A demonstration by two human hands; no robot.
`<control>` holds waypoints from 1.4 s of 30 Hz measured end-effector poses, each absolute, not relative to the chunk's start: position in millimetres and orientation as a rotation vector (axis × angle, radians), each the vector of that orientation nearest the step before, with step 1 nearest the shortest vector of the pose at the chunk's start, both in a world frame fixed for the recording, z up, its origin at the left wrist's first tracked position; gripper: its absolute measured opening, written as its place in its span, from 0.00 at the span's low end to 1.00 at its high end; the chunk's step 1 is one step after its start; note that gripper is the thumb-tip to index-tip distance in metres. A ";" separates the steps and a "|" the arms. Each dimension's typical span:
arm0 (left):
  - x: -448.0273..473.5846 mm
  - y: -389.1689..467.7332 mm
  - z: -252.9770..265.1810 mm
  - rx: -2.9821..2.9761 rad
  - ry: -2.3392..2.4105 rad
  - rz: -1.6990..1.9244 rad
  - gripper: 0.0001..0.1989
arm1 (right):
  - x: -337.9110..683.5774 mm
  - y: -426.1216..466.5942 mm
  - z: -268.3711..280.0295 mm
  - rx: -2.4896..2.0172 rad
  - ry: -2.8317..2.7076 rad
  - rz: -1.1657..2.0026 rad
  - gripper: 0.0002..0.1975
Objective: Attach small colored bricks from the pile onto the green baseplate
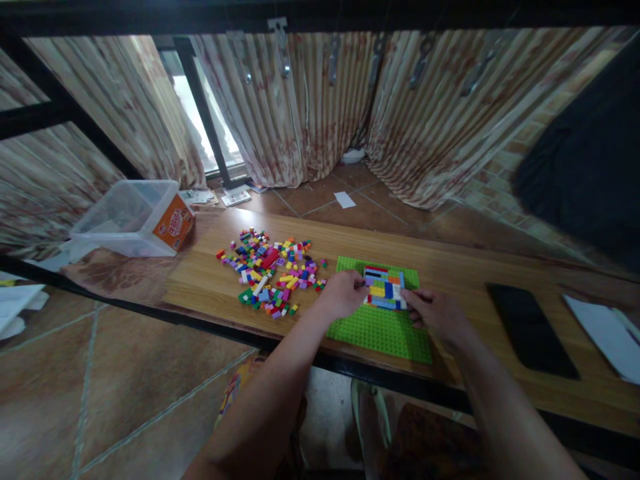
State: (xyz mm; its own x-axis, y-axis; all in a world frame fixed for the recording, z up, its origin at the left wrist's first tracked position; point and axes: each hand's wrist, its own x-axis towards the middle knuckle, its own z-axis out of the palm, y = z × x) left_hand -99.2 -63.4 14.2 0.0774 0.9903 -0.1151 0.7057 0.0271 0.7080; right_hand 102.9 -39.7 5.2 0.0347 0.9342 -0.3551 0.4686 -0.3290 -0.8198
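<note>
A low structure of coloured toy bricks (384,289), in yellow, blue, white, red and orange, sits on a green studded baseplate (375,330). My left hand (344,292) is at its left side, fingers curled closed against that edge; the fingertips are partly hidden. On the opposite side my right hand (434,312) has thumb and forefinger closed on the right edge, near a white brick. The other fingers of that hand are bent beneath. To the left of the baseplate lies a loose pile of small coloured bricks (270,257).
The wooden table (200,287) has a dark front edge. A clear plastic box (125,217) with an orange label stands at the far left. On the right lie a black phone-like slab (531,330) and white papers (603,333). Curtains (300,113) hang behind.
</note>
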 end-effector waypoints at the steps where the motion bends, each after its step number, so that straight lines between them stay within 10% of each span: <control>1: -99.0 -63.2 13.7 1.743 1.693 0.578 0.10 | 102.7 -39.7 5.1 -1.831 -1.416 1.248 0.10; 42: -224.9 -87.3 20.3 1.664 1.985 0.730 0.13 | 109.5 -46.5 3.3 -1.772 -1.750 1.119 0.23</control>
State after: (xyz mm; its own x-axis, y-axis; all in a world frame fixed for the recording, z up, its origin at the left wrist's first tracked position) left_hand -224.9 -87.3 20.3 -0.1738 0.9848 -0.0026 0.7487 0.1339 0.6492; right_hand 109.5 -46.5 3.3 -0.1092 0.9612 -0.2534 0.6334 -0.1292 -0.7630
